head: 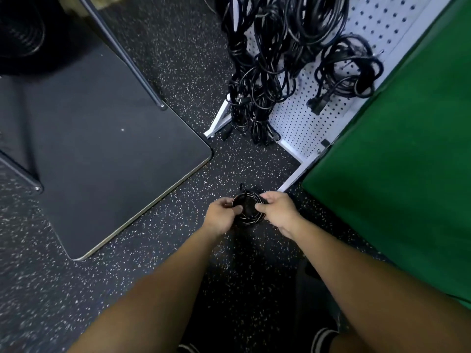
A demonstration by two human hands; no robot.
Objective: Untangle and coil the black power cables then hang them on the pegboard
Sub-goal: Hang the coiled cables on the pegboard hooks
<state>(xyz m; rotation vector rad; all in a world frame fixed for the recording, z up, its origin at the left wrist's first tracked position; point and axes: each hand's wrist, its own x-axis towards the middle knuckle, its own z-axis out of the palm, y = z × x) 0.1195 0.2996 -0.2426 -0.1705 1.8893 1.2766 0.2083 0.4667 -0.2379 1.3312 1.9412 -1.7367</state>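
A small coiled black power cable (249,208) hangs between my two hands above the speckled floor. My left hand (221,215) grips the coil's left side with curled fingers. My right hand (279,212) pinches its right side with thumb and fingers. A white pegboard (300,123) leans at the upper right. Several coiled black cables (267,59) hang on it in a thick bunch, and another coiled bundle (349,70) hangs further right.
A black table top (96,159) with metal legs fills the left. A green-covered surface (397,174) stands close on the right, against the pegboard's edge. Dark speckled floor (178,59) runs between them. My legs show at the bottom edge.
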